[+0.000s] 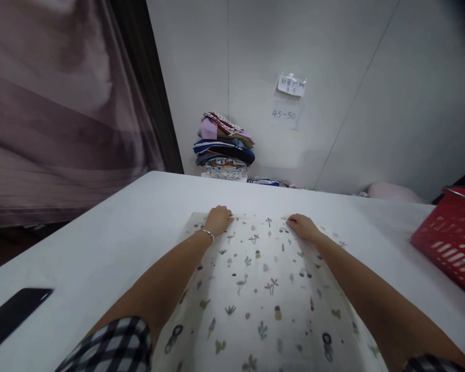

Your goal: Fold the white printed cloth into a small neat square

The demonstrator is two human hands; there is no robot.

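A white cloth [261,268] printed with small flamingos, palm trees, pineapples and cacti stretches from the bottom of the view to the middle of the white table [112,232]. Near its far edge, my left hand [218,219] has its fingers closed on the fabric, with a bracelet on that wrist. My right hand [303,227] pinches the same far edge further right. Between the two hands the edge runs fairly straight. Parts of the cloth spread out past both hands on the table.
A red plastic basket [449,232] stands at the table's right side. A dark flat object [15,315] lies at the left front. Behind the table rises a stack of folded clothes [225,144] against the wall, below handwritten paper signs [290,85]. A pinkish curtain [58,113] hangs at left.
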